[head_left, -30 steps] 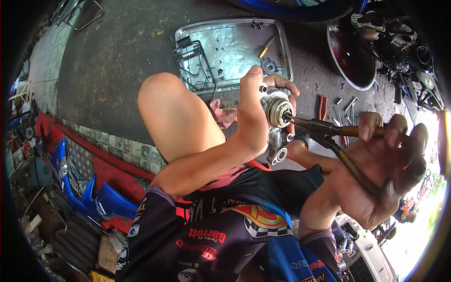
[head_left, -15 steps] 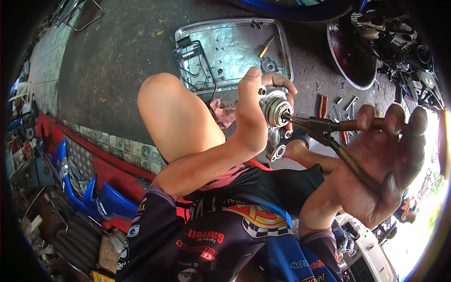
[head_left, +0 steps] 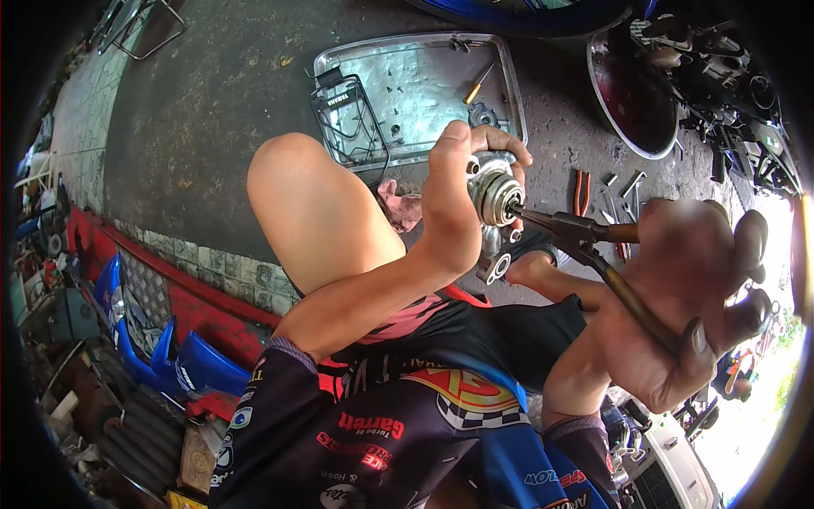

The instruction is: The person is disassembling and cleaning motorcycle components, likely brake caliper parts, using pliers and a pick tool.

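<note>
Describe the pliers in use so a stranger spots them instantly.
Find the right hand at picture right. The pliers run leftward from it, tips at the ringed metal housing. Worn brownish-yellow handles set them apart from the red-handled tool on the floor.

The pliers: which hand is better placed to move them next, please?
Probably the right hand: it holds the pliers by the handles, with their tips at the silvery metal part. The left hand is occupied, gripping that part.
</note>
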